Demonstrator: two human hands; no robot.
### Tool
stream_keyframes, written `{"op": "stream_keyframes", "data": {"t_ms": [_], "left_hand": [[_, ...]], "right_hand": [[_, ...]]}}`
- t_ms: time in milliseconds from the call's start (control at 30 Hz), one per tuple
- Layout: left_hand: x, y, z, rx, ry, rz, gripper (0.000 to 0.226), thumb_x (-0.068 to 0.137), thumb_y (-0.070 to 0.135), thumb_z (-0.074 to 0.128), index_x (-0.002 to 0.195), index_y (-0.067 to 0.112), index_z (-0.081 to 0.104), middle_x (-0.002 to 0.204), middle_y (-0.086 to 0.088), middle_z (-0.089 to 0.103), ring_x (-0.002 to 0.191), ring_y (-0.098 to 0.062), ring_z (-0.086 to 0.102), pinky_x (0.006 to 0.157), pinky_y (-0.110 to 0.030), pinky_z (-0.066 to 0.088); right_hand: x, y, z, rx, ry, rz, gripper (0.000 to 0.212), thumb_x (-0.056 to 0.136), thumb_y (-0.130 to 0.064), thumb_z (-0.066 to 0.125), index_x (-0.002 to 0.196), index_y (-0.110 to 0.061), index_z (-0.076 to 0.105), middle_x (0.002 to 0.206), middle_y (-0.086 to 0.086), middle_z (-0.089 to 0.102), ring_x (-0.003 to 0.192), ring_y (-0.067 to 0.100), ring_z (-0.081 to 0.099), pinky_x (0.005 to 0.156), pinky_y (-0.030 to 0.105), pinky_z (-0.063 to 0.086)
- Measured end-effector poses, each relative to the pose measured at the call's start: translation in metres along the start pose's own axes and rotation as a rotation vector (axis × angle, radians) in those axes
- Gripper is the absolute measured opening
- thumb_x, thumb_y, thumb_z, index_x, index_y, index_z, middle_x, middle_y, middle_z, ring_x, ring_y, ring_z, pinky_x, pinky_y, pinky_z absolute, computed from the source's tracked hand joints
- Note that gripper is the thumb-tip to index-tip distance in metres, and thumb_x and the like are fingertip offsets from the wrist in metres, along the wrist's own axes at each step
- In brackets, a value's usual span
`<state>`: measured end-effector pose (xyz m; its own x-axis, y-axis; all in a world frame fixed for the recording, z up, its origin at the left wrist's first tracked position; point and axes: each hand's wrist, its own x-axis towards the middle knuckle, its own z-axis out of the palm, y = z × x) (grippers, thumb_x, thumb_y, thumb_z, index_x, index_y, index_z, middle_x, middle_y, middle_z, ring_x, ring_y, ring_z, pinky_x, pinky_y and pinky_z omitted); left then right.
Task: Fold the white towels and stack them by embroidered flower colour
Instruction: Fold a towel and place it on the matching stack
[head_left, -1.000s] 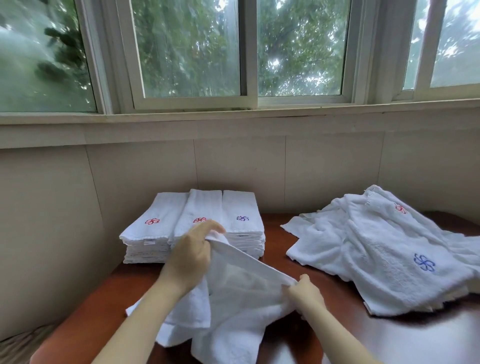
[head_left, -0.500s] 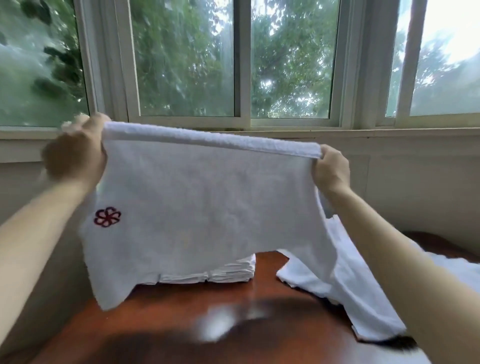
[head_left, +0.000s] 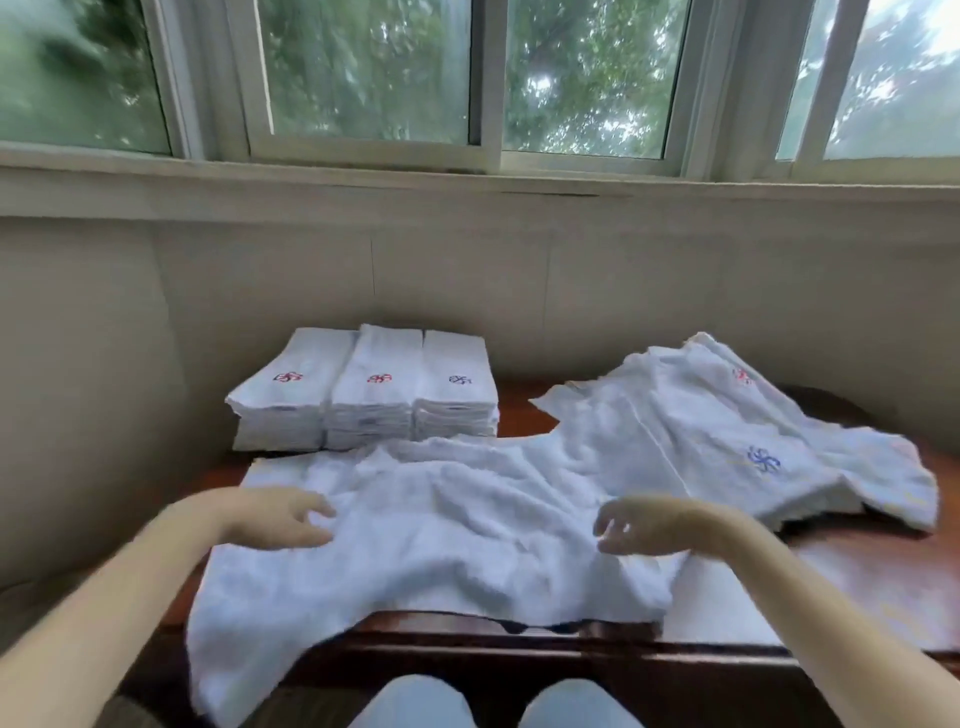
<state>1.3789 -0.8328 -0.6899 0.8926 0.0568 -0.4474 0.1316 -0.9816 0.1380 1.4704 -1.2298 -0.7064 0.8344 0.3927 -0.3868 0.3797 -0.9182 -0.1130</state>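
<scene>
Nearest, below both hands, the person's knees (head_left: 410, 701) show under the near edge of the table (head_left: 519, 636). The towel (head_left: 457, 535) lies spread and rumpled on the table, under and between the hands. Its long axis runs crosswise, from outside the left hand (head_left: 275, 522) to just past the right hand (head_left: 649, 525), with its short sides facing left and right. The corner on the near side of the left hand hangs off the table edge toward the lap. No flower shows on the towel, so the embroidery is probably face down or lost in a crease.

The hands are apart, one toward each end of the towel, with fingers loosely curved and gripping nothing that I can see. The left seems to rest on the cloth and the right to hover just over it, though blur leaves contact uncertain.

Several things could go wrong, as I judge it. The overhanging corner could drag the towel toward the lap. Wrinkles folded in would give a lumpy, crooked fold. With the flower hidden, the towel could land on the wrong pile.

Beyond the left hand, three folded stacks (head_left: 363, 410) stand side by side, two topped with reddish flowers and one with a dark blue. They sit close to the towel's far edge, so a forward sweep could shove them.

Beyond the right hand, the unfolded heap (head_left: 727, 431) meets the towel's far corner. I cannot tell whether they overlap; if they do, lifting the towel might pull the heap along.
</scene>
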Motion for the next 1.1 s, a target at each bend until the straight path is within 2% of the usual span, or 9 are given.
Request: {"op": "stream_keyframes", "data": {"t_ms": [133,267,333,400,467,567,733,900,1100], "left_hand": [[0.043,0.014,0.098,-0.063,0.142,-0.071,0.060,0.099,0.054,0.028,0.152,0.032,0.010,0.161,0.000,0.005,0.147,-0.021,0.009,0.118,-0.039,0.013],[0.055,0.004,0.122,-0.134,0.361,-0.132,0.047,0.098,0.056,0.024,0.143,0.043,0.027,0.158,0.014,0.015,0.144,-0.014,0.016,0.112,-0.049,0.017],[0.056,-0.005,0.115,-0.168,0.416,-0.140,0.030,0.099,0.048,0.029,0.124,0.043,0.044,0.146,0.013,0.036,0.133,-0.014,0.034,0.106,-0.044,0.030],[0.057,-0.011,0.105,-0.197,0.470,-0.188,0.026,0.099,0.040,0.030,0.105,0.030,0.054,0.128,0.002,0.051,0.122,-0.020,0.044,0.099,-0.039,0.038],[0.061,-0.017,0.097,-0.129,0.488,-0.256,0.039,0.101,0.039,0.029,0.109,0.020,0.062,0.127,-0.005,0.054,0.124,-0.024,0.045,0.099,-0.036,0.040],[0.066,-0.023,0.092,-0.028,0.480,-0.358,0.043,0.101,0.040,0.029,0.119,0.017,0.061,0.132,-0.003,0.055,0.122,-0.022,0.048,0.097,-0.031,0.042],[0.080,-0.035,0.095,-0.076,0.608,-0.381,0.018,0.099,0.026,0.030,0.106,0.016,0.043,0.109,-0.006,0.062,0.098,-0.027,0.059,0.073,-0.031,0.044],[0.119,-0.061,0.069,-0.195,0.733,-0.276,0.039,0.096,0.004,0.032,0.129,0.021,0.044,0.125,-0.001,0.047,0.110,-0.023,0.050,0.078,-0.035,0.044],[0.171,-0.114,0.021,-0.236,0.541,-0.301,0.054,0.100,0.019,0.036,0.151,0.020,0.017,0.143,-0.007,0.025,0.106,-0.027,0.054,0.088,-0.034,0.044]], "right_hand": [[0.036,-0.012,0.070,0.008,0.312,-0.040,0.037,0.100,-0.035,0.039,0.132,-0.019,0.048,0.134,-0.002,0.047,0.125,0.019,0.044,0.108,0.032,0.032],[0.042,-0.009,0.097,-0.070,0.475,0.165,0.033,0.098,-0.049,0.032,0.123,-0.033,0.045,0.131,0.001,0.048,0.125,0.022,0.045,0.094,0.033,0.039],[0.038,-0.011,0.083,-0.118,0.368,0.216,0.023,0.097,-0.052,0.029,0.100,-0.038,0.047,0.125,0.001,0.052,0.118,0.023,0.050,0.082,0.035,0.042],[0.034,-0.011,0.066,-0.128,0.152,0.285,0.048,0.096,-0.059,0.022,0.105,-0.026,0.055,0.126,0.004,0.056,0.117,0.025,0.053,0.087,0.035,0.043],[0.028,-0.011,0.053,-0.145,-0.105,0.325,0.063,0.097,-0.061,0.020,0.093,-0.015,0.064,0.126,0.010,0.061,0.116,0.025,0.057,0.092,0.030,0.040],[0.026,-0.007,0.049,-0.145,-0.026,0.333,0.048,0.099,-0.049,0.030,0.070,-0.017,0.049,0.116,0.010,0.065,0.094,0.023,0.065,0.071,0.024,0.043],[0.071,-0.012,0.060,-0.027,0.452,0.262,0.014,0.098,-0.029,0.035,0.095,-0.017,0.041,0.110,0.004,0.057,0.093,0.025,0.054,0.066,0.030,0.038],[0.138,-0.044,0.053,0.006,0.492,-0.034,0.038,0.095,-0.015,0.038,0.132,-0.021,0.042,0.133,0.001,0.048,0.118,0.021,0.048,0.087,0.033,0.046],[0.201,-0.060,0.030,-0.005,0.377,0.145,0.048,0.092,-0.008,0.036,0.137,-0.024,0.033,0.128,0.005,0.043,0.125,0.029,0.040,0.085,0.034,0.044]]}}
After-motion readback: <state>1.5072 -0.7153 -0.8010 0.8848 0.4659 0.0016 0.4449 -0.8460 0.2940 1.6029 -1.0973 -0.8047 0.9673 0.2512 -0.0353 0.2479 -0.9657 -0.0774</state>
